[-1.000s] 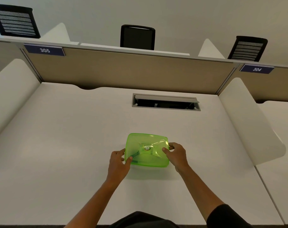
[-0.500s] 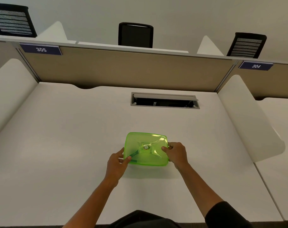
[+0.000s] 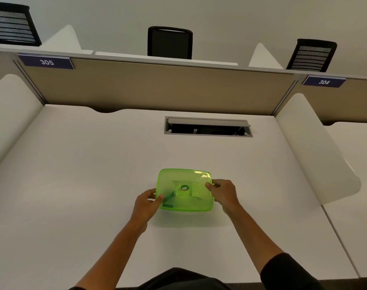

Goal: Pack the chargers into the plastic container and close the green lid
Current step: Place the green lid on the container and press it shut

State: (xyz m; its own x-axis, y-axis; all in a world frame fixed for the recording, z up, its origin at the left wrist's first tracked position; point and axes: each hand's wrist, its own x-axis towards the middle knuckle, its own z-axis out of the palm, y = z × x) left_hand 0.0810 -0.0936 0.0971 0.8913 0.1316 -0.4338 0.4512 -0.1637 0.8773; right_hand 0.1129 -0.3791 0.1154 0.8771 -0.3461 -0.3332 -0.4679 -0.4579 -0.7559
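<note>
Misalignment was judged the main risk: were uneven pressure applied at one edge, the translucent green plastic lid (image 3: 184, 189) could seat crooked and one corner be left sprung. The lid was seen lying over the plastic container, near the middle of the white desk (image 3: 94, 174); the chargers could not be made out through it. The lid was flanked by both hands. The left hand (image 3: 147, 204) was curled around its left edge, thumb on top, and the right hand (image 3: 224, 192) was likewise closed on its right edge.
</note>
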